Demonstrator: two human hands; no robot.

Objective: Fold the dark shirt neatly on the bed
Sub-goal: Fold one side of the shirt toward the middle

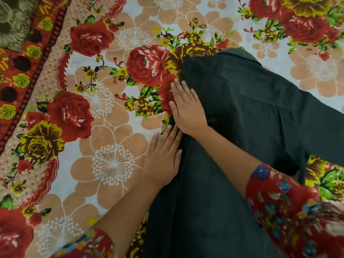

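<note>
Both our right hand [186, 107] and our left hand [163, 157] lie flat, fingers straight and close together, along the left edge of the dark shirt [242, 112]. The shirt is spread on the flowered bedsheet [111, 112], right of the middle of our view. Our right hand sits farther from us, fully on the cloth. Our left, just below it, rests half on shirt, half on sheet. At the far left corner lies a brownish patterned cloth [13, 21], perhaps a pillow.

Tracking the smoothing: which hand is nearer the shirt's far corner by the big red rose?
Right. The right hand lies flat on the dark shirt below that corner; the left hand rests farther down its edge.
</note>
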